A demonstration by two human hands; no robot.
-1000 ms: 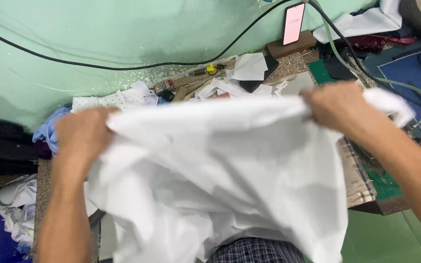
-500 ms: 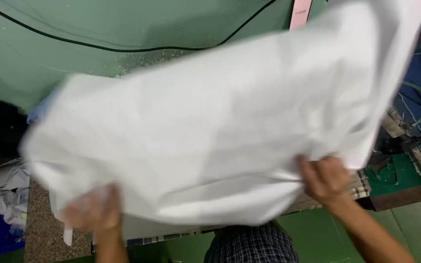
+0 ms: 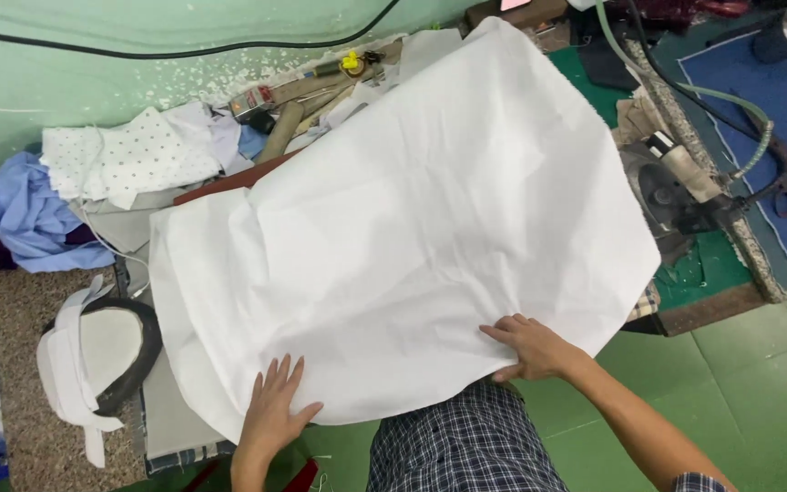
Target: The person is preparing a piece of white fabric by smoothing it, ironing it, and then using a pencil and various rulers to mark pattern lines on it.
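At the top edge, part of a small pink screen [image 3: 514,4] is seen on a brown box [image 3: 516,14]; no labels or signs are seen.

Cloth: white fabric sheet [image 3: 393,246], held bunched a second ago and billowing in the air half a second ago, now spread flat over the worktable.
Left hand [image 3: 275,415]: moved from gripping to flat-palmed on near edge.
Right hand [image 3: 526,346]: lowered, pressing near edge.
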